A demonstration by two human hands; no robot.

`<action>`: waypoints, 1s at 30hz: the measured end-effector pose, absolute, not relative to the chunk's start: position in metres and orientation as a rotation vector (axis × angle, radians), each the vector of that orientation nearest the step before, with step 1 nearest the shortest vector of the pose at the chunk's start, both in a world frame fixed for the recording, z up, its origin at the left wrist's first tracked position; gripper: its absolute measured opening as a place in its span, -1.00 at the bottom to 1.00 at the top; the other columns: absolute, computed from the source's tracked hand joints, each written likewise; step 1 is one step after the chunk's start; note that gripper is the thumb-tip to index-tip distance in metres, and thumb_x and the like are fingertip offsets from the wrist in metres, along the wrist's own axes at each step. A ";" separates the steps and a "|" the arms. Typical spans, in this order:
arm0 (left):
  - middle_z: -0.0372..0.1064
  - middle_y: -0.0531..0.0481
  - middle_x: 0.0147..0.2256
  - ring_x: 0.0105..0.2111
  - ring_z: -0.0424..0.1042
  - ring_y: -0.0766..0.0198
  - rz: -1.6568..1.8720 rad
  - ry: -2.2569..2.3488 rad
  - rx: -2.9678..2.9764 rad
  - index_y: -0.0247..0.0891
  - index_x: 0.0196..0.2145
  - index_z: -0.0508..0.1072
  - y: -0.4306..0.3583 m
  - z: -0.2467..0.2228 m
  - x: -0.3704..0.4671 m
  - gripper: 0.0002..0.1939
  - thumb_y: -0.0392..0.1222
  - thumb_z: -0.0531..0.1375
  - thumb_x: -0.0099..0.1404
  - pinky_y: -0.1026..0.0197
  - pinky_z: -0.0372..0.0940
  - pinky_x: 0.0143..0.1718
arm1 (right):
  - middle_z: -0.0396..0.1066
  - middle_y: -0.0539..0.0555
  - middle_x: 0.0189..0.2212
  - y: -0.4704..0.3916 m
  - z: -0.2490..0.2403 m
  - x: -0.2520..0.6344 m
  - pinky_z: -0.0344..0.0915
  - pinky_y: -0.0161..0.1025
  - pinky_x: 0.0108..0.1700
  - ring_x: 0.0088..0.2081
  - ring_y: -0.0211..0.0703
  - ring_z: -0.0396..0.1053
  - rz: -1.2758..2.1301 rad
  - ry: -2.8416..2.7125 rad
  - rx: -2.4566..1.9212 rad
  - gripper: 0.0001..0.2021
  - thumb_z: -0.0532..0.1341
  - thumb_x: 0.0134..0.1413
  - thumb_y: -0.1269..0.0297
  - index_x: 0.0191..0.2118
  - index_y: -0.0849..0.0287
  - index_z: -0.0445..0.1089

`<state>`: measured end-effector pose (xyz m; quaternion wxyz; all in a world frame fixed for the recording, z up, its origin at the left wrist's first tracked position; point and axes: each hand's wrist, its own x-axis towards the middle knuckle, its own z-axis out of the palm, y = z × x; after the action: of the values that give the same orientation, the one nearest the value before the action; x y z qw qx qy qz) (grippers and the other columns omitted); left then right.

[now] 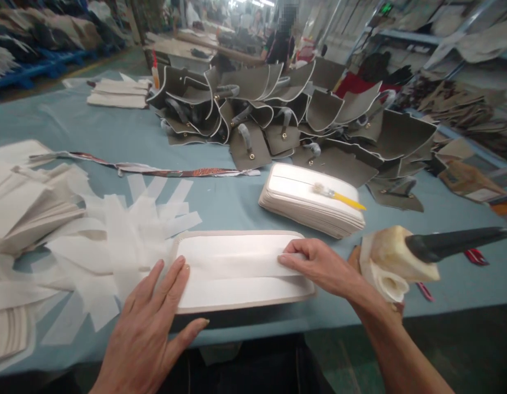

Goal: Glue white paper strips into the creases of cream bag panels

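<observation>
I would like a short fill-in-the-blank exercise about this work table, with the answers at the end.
1. The brush lying on the stack of panels has a ____ handle.
2. Of the left hand and the right hand, the ____ one is nearer the brush.
3. The loose white strips lie to the ____ of the near panel.

Missing words: yellow; right; left.

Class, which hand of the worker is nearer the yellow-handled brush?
Right: the right hand is in front of the brush; the left hand is farther away, leftward, on the white panel.
</observation>
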<state>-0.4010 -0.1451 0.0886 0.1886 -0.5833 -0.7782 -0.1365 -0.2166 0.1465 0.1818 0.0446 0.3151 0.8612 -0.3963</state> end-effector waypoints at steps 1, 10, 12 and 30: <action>0.21 -0.26 0.37 0.32 0.22 -0.29 -0.383 -2.180 -1.650 -0.36 0.47 0.00 -0.145 0.088 -0.402 -0.14 0.31 -0.06 0.47 -0.14 0.16 0.24 | 0.43 0.02 -0.44 0.149 0.180 -0.213 0.11 -0.28 -0.35 -0.36 -0.17 0.31 -1.215 2.635 0.982 -0.68 0.17 0.21 0.06 -0.39 0.20 0.48; 0.07 -0.23 0.44 0.41 0.07 -0.19 -0.387 -2.234 -1.752 -0.36 0.47 0.01 -0.147 0.089 -0.405 -0.17 0.26 -0.03 0.47 -0.07 -0.06 0.43 | 0.46 0.02 -0.44 0.171 0.159 -0.186 0.09 -0.25 -0.35 -0.37 -0.14 0.32 -1.195 2.687 1.096 -0.68 0.17 0.19 0.03 -0.37 0.15 0.52; 0.02 -0.15 0.46 0.42 0.07 -0.18 -0.400 -2.253 -1.756 -0.28 0.48 -0.03 -0.148 0.089 -0.406 -0.20 0.19 0.03 0.46 -0.10 -0.05 0.44 | 0.46 0.01 -0.44 0.174 0.155 -0.182 0.06 -0.26 -0.36 -0.38 -0.15 0.32 -1.212 2.686 1.113 -0.72 0.18 0.19 0.08 -0.37 0.15 0.52; -0.25 -0.07 0.52 0.47 -0.05 -0.16 -0.349 -2.228 -1.884 -0.19 0.51 -0.21 -0.145 0.093 -0.410 -0.16 0.04 0.02 0.41 -0.20 -0.07 0.48 | 0.51 -0.08 -0.46 0.171 0.149 -0.177 0.04 -0.26 -0.35 -0.40 -0.22 0.36 -1.166 2.747 1.287 -0.87 0.37 0.16 0.29 -0.40 0.12 0.50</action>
<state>-0.4097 -0.1448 0.0932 0.1014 -0.6377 -0.7544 -0.1182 -0.1770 0.1708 0.1493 -0.0542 0.3956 0.8439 -0.3583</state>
